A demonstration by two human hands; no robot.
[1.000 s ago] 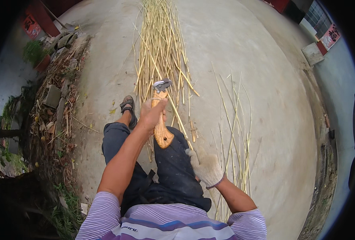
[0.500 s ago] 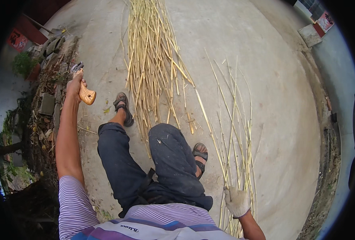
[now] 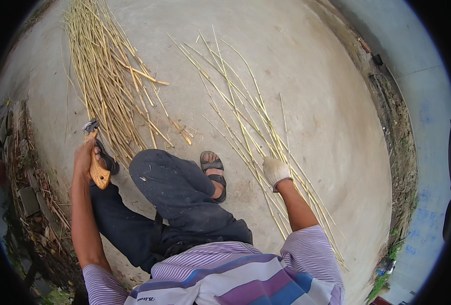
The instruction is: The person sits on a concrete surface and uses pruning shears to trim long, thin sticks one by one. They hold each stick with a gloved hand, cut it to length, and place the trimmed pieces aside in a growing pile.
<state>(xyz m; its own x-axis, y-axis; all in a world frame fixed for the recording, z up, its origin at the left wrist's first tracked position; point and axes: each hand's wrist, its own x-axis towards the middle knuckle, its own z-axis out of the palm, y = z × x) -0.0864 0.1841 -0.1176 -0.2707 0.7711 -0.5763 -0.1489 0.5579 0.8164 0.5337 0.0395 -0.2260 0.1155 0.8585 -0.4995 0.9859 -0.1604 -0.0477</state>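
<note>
My left hand (image 3: 86,160), bare, is closed round the curved wooden handle of a small hand tool (image 3: 100,175) with a grey metal head. I cannot make out the exact kind of tool. It is held up over my left foot, beside the large pile of stalks. On the right, my right hand (image 3: 277,173), in a pale knitted glove, is closed on several long thin yellow-green stalks (image 3: 245,119). They spread out on the ground beyond the glove and run back past my forearm. Its fingertips are partly hidden by the glove's back.
A large pile of dry stalks (image 3: 103,76) lies at the far left on the concrete ground (image 3: 332,137). Short broken pieces (image 3: 183,133) lie by its near end. Rubble and plant litter (image 3: 37,213) edge the left side; a bluish wall (image 3: 424,152) stands at the right.
The view has swung right, so the large pile sits further left. My gloved right hand has moved forward along the thin stalks. My left hand still holds the tool.
</note>
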